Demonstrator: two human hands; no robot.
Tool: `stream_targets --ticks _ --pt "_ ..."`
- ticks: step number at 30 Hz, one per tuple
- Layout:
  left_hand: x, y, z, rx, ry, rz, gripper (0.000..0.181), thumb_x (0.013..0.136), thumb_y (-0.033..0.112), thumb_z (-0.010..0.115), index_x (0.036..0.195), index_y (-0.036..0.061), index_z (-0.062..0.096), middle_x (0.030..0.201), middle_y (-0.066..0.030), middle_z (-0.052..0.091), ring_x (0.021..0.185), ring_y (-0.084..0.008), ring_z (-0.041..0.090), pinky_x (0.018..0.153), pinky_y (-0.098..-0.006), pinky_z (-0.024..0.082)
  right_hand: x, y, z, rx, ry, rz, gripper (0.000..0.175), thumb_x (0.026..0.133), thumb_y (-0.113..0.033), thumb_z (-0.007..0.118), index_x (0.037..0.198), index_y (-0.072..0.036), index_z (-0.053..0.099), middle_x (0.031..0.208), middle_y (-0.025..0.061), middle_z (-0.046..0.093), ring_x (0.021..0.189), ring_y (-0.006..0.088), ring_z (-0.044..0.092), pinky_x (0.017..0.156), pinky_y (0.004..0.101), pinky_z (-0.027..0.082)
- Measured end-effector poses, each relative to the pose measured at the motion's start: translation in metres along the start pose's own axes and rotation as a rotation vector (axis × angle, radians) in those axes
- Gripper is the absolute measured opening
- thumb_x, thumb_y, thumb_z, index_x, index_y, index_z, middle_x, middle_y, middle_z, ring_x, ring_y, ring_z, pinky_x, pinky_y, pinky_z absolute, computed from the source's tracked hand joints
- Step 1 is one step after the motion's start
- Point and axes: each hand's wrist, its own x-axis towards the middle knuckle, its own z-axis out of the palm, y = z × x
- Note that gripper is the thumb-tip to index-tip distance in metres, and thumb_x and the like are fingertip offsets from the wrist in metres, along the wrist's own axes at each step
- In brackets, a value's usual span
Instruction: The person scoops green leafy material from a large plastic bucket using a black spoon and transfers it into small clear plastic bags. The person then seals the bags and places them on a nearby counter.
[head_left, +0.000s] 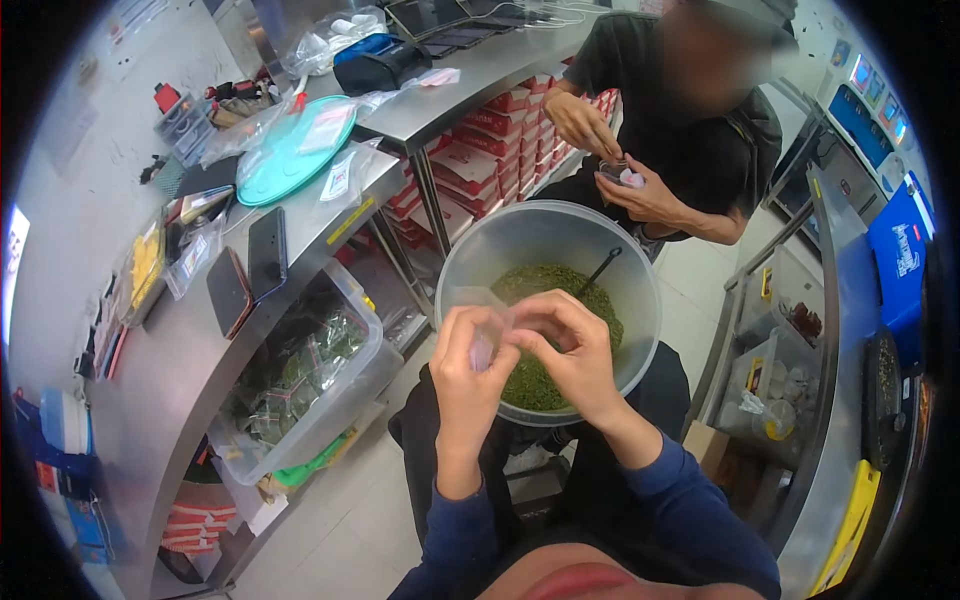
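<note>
Both of my hands are raised over a large translucent plastic tub (645, 300) that stands between my knees. Chopped green herbs (532, 386) cover its bottom, and a dark-handled utensil (602, 271) leans in them. My left hand (476, 360) holds a small clear plastic bag (480, 298), with something pale pinkish showing between palm and fingers. My right hand (566, 349) has its thumb and fingertips pinched together at the edge of that bag. The fingers hide part of the bag, so what it contains cannot be told.
A person (675, 142) sits across the tub, a small clear item in their hands. At left, a steel counter (161, 375) holds phones (268, 251) and a turquoise lid (300, 169); below it is a bin of filled bags (307, 375). Red-and-white boxes (469, 161) are stacked behind. Steel shelving (825, 330) stands at right.
</note>
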Motion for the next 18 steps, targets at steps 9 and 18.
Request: stream_targets --ticks 9,18 --pt "0.004 0.004 0.000 0.018 -0.053 0.095 0.020 0.075 -0.006 0.072 0.091 -0.0004 0.061 0.090 -0.0078 0.062 0.081 -0.0204 0.062 0.073 -0.0302 0.048 0.004 0.004 -0.017 0.073 -0.092 0.105 0.021 0.085 -0.003 0.076 0.104 0.004 0.070 0.103 0.0087 0.069 0.095 0.0148 0.067 0.085 0.0285 0.055" --pt "0.006 0.008 -0.003 -0.052 -0.114 0.085 0.016 0.078 -0.013 0.062 0.090 -0.0029 0.060 0.087 -0.0114 0.062 0.079 -0.0214 0.062 0.073 -0.0290 0.049 0.011 -0.002 -0.029 0.043 -0.135 0.217 0.016 0.088 -0.001 0.073 0.102 0.004 0.069 0.102 0.0057 0.070 0.097 0.0124 0.066 0.086 0.0273 0.053"
